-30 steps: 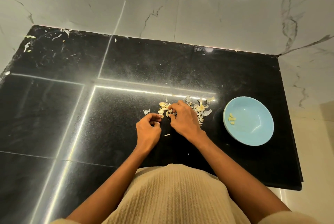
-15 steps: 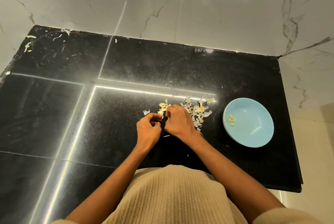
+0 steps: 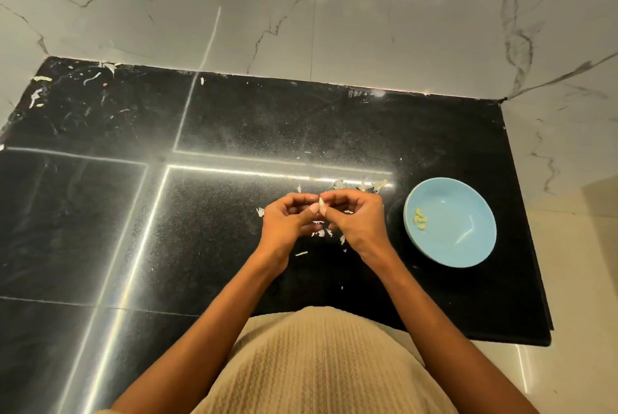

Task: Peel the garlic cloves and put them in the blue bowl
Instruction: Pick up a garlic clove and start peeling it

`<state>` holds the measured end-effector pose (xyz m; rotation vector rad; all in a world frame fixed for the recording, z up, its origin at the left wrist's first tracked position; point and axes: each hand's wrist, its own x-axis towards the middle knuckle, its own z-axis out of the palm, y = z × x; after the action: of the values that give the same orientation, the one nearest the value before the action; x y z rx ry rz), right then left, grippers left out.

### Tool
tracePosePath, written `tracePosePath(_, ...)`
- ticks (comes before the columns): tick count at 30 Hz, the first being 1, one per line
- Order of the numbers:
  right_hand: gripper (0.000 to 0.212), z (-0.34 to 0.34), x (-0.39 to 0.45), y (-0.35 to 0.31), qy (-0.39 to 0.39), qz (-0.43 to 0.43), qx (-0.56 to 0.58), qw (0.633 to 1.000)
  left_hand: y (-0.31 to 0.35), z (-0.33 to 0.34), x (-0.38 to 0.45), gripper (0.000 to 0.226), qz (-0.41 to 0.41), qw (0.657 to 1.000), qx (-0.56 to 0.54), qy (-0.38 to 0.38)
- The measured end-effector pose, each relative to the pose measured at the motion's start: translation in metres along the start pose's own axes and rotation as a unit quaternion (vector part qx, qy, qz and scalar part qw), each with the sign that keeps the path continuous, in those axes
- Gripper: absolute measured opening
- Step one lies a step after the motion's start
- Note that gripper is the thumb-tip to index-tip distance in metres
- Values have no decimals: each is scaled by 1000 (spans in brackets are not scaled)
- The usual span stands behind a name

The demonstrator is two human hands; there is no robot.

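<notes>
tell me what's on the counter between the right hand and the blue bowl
Nothing much: between the right hand and the blue bowl the head view shows bare black counter.

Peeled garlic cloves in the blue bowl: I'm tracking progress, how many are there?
About 4, clustered on the left side of the blue bowl at; they overlap, so the count is uncertain. One more clove is pinched between both hands.

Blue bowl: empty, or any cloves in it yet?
Not empty. The blue bowl stands upright on the black counter with a few pale peeled cloves near its left inner wall; the rest is bare.
</notes>
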<state>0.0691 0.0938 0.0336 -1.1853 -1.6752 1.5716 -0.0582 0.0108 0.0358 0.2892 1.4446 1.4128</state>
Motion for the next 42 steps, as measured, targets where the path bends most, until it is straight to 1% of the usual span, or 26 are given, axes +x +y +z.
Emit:
tracePosePath(2, 17, -6, -3, -6, 5, -1, 38, 999, 3, 4, 0, 21, -10, 999, -21, -23)
tracePosePath(4, 18, -12, -2, -9, 7, -14, 53, 998, 5, 7, -1, 23, -18, 998, -43, -45)
tracePosePath(9, 18, -23, -2, -10, -3, -22, 71, 997, 11, 15, -3, 26, -32, 995, -72, -61)
tracePosePath(11, 17, -25, -3, -12, -16, -19, 82, 996, 11, 16, -3, 25, -28, 996, -66, -53)
tracePosePath(13, 14, -27, -3, -14, -21, -6, 109, 994, 12, 16, -2, 19, -17, 998, -55, -36)
tracePosePath(15, 13, -29, -3, -16, -17, 17, 138, 990, 12, 16, -3, 10, 7, 999, -30, -18)
tracePosePath(17, 12, -29, -4, -17, -17, 29, 146, 989, 13, 17, -3, 10, 43, 999, 5, -9)
tracePosePath(20, 10, -28, -5, -17, -21, 22, 131, 991, 14, 20, -2, 12, 84, 995, 48, -5)
tracePosePath(22, 10, -30, -4, -17, -28, 10, 115, 993, 14, 21, -2, 11, 89, 995, 50, -10)
tracePosePath(26, 12, -31, -4, -19, -46, -28, 81, 995, 17, 21, -3, 8, 73, 997, 15, -34)
tracePosePath(28, 13, -30, -6, -20, -45, -35, 86, 995, 19, 22, -3, 8, 66, 997, 2, -35)
tracePosePath(35, 14, -30, -8, -22, -43, -46, 86, 994, 22, 23, -3, 8, 58, 998, 6, -34)
tracePosePath(42, 10, -23, -8, -18, -10, -80, 35, 996, 22, 27, -5, 10, 55, 998, 9, -13)
